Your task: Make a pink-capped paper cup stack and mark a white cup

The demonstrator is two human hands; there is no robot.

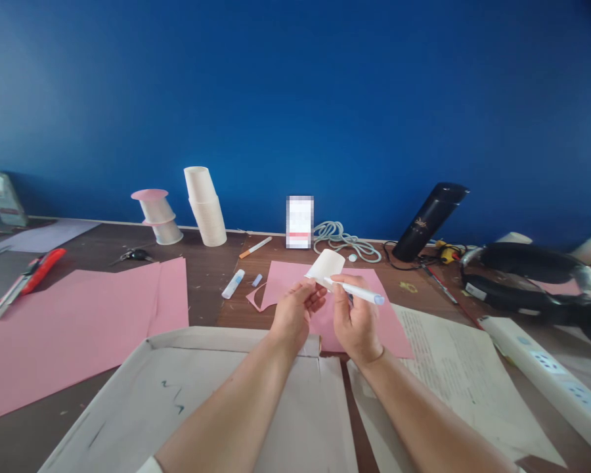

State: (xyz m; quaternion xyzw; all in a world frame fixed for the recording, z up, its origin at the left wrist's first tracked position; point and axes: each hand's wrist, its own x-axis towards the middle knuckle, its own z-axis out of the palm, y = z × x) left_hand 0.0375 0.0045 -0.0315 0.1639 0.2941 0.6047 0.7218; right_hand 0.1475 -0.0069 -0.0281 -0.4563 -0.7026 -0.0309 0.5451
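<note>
In the middle of the head view, my left hand (295, 312) is closed round the lower edge of a white paper cup (329, 264), which is tilted. My right hand (357, 322) grips a white marker (362, 290), and its left end is at the cup's side. Whether the tip touches the cup I cannot tell. Beneath both hands lies a pink paper sheet (285, 279), with a thin cut pink scrap (254, 299) at its left. A glue stick (233, 284) and a small cap (257, 280) are left of the sheet.
Stacked paper cups (207, 217) and a pink-topped cup piece (157, 213) stand by the blue wall. A red utility knife (42, 270) rests on pink sheets (79, 328). At right are a black bottle (426, 223), headphones (512, 289) and a power strip (546, 368).
</note>
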